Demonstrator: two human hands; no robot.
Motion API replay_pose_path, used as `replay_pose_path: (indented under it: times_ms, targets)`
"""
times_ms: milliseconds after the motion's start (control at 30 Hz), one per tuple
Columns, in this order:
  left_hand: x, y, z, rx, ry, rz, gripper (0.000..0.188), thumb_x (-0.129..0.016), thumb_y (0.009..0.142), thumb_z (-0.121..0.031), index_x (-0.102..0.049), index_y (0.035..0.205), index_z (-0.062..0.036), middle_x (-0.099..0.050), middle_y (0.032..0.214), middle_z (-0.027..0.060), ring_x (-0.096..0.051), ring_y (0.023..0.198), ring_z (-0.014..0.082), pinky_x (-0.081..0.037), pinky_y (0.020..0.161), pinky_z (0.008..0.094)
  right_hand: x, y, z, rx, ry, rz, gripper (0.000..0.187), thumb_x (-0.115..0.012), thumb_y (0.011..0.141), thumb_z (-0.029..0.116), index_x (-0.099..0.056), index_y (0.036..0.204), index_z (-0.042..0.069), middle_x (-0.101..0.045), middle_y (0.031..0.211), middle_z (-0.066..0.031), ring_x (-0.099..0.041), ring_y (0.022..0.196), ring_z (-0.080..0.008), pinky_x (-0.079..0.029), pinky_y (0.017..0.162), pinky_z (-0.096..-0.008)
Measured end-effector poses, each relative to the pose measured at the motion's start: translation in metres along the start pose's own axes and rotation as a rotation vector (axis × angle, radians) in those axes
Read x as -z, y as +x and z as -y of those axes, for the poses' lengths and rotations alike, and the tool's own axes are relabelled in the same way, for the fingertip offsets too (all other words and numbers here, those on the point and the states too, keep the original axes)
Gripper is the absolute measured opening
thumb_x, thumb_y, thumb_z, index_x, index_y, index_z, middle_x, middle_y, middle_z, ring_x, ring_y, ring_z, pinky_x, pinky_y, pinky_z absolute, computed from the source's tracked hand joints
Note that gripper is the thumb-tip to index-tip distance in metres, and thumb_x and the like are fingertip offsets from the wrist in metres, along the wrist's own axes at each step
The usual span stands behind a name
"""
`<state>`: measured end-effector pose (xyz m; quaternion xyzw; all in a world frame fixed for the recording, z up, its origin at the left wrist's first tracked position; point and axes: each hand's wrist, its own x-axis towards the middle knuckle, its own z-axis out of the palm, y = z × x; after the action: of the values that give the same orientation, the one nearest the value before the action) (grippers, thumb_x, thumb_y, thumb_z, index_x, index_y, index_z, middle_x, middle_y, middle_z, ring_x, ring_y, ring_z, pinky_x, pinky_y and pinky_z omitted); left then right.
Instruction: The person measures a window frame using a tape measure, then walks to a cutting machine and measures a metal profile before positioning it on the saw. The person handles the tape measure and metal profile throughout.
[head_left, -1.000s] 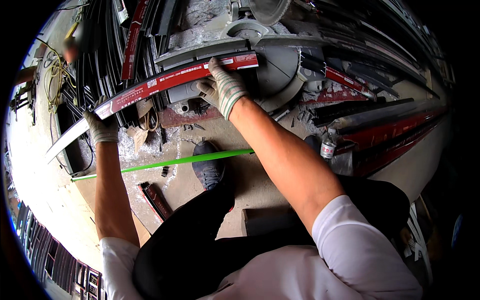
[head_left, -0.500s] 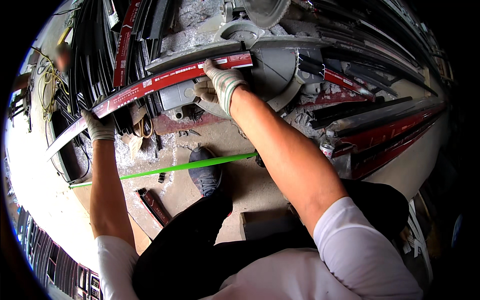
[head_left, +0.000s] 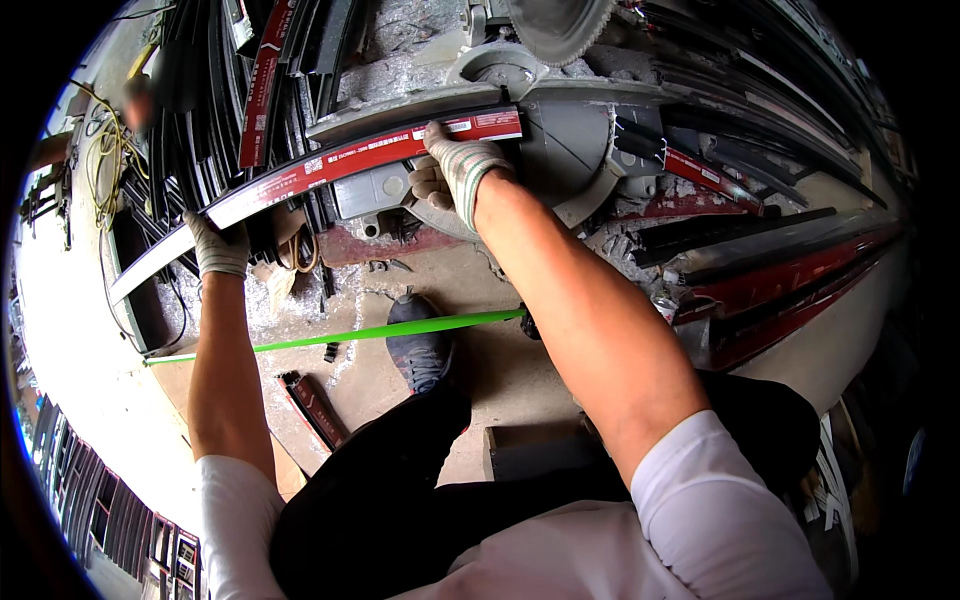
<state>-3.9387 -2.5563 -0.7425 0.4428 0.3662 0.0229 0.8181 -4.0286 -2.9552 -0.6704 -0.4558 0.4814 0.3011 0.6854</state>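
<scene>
A long, straight profile strip with red printed film on its face lies across the grey base of a mitre saw, along its fence. My left hand, in a pale knitted glove, is closed around the strip's left part, where it shines white. Close to the strip's right end, my gloved right hand grips it, thumb on top and fingers bent below. Beyond that end is the toothed round saw blade, above the saw's turntable.
Black profiles are heaped behind the strip at left. A short red-faced profile lies right of the turntable, with wrapped red lengths beyond. A green tape measure stretches over the floor and my shoe. An offcut lies nearby.
The whole scene sits slightly farther right in the picture, as the view has shifted. Both hands keep their hold, and the strip shows no clear movement against the saw.
</scene>
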Motion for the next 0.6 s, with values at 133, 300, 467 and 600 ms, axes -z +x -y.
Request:
replay_pose_path:
  times_ms: [133,300,467,600]
  targets:
    - [-0.007,-0.007,0.000,-0.043,0.004,-0.021,0.070,-0.048,0.096,-0.066,-0.055,0.135,-0.0080,-0.065,0.127,0.0161,-0.061,0.121,0.0354,-0.046,0.110,0.0529,0.000,-0.001,0.001,-0.005,-0.003,-0.009,0.049,-0.056,0.099,0.055,-0.068,0.088,0.008,-0.071,0.072,-0.0054,-0.066,0.052,-0.0174,-0.047,0.040,-0.0279]
    - [-0.013,-0.020,-0.001,0.010,0.025,-0.014,0.070,-0.049,0.096,-0.066,-0.054,0.139,-0.0113,-0.061,0.136,0.0121,-0.057,0.126,0.0351,-0.045,0.111,0.0524,-0.002,-0.004,0.001,0.013,-0.001,-0.017,0.050,-0.055,0.099,0.054,-0.068,0.086,0.008,-0.070,0.070,-0.0052,-0.065,0.051,-0.0169,-0.046,0.040,-0.0277]
    - [-0.009,-0.022,-0.011,0.092,-0.061,0.007,0.069,-0.062,0.091,-0.062,-0.056,0.133,-0.0081,-0.063,0.131,0.0140,-0.059,0.123,0.0369,-0.046,0.109,0.0541,-0.006,-0.006,0.002,0.012,-0.007,-0.005,0.050,-0.055,0.100,0.053,-0.068,0.085,0.007,-0.070,0.070,-0.0048,-0.064,0.050,-0.0156,-0.046,0.039,-0.0267]
    - [-0.015,-0.044,-0.009,0.292,-0.061,-0.087,0.058,-0.065,0.094,-0.052,-0.056,0.128,-0.0064,-0.064,0.128,0.0140,-0.055,0.123,0.0364,-0.045,0.109,0.0528,-0.004,-0.002,0.001,0.021,-0.007,-0.015,0.051,-0.056,0.099,0.054,-0.068,0.084,0.007,-0.070,0.070,-0.0050,-0.063,0.050,-0.0148,-0.046,0.038,-0.0260]
